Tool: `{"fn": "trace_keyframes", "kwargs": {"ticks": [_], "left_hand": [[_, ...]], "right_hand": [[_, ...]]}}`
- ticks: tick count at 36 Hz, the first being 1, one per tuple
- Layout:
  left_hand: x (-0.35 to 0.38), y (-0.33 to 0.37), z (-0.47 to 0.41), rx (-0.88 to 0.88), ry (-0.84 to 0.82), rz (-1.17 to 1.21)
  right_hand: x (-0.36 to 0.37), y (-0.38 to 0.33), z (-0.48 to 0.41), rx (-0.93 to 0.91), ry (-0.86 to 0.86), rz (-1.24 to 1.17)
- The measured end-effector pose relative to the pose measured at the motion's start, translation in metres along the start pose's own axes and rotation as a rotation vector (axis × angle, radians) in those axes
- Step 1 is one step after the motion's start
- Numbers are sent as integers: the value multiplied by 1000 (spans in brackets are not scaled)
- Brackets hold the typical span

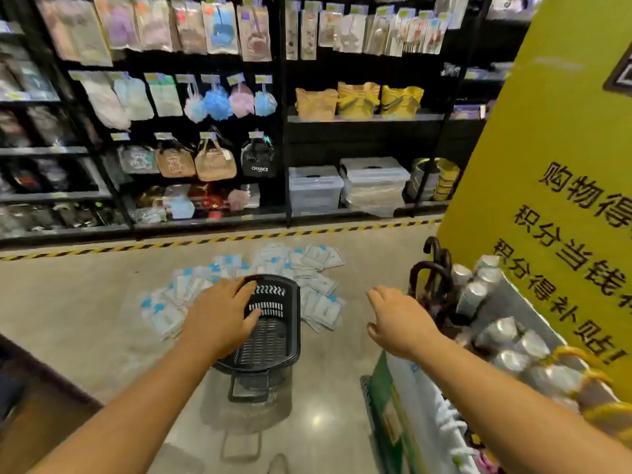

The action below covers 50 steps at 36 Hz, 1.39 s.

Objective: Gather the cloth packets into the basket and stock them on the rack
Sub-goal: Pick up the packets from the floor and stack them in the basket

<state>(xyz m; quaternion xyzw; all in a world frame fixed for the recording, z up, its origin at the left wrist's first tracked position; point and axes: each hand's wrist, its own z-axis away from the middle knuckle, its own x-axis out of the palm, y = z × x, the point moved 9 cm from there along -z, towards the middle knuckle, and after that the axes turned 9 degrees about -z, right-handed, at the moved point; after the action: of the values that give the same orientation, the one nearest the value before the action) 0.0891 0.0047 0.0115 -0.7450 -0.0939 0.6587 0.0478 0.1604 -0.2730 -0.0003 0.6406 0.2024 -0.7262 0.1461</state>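
On the aisle floor, before the rack: cloth packets (321, 256) lie in a loose heap, overlapping.
Packet look: flat, white, see-through wrap, each with a light blue patch at one corner.
Packet spread: around the far end of the basket (270, 336) and along both its sides, some touching it.
Basket: black plastic, slotted walls and bottom, one handle hanging at the near end.
Left hand (222, 316): lies over the basket's left rim, fingers bent toward the far handle; grasp or no grasp, cannot tell.
Right hand (396, 319): released, fingers drooping, in the air right of the basket, holding nothing.
Rack (284, 131): black, hung with bagged goods, beyond a yellow-black floor stripe (205, 240).
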Motion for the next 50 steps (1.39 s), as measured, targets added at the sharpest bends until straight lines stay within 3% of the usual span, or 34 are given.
{"fn": "trace_keyframes", "kwargs": {"ticks": [5,18,39,50], "left_hand": [[57,-24,-41,-17,-120,11],[126,-39,-159,39,-177,79],[226,33,-407,54,-288,90],[255,21,-514,-37,-307,150]], "right_hand": [[30,5,-47,94,-32,-18],[69,22,-151,192,-91,-49],[97,190,-387,166,-247,-51],[104,238,-520,149,-340,-65]]}}
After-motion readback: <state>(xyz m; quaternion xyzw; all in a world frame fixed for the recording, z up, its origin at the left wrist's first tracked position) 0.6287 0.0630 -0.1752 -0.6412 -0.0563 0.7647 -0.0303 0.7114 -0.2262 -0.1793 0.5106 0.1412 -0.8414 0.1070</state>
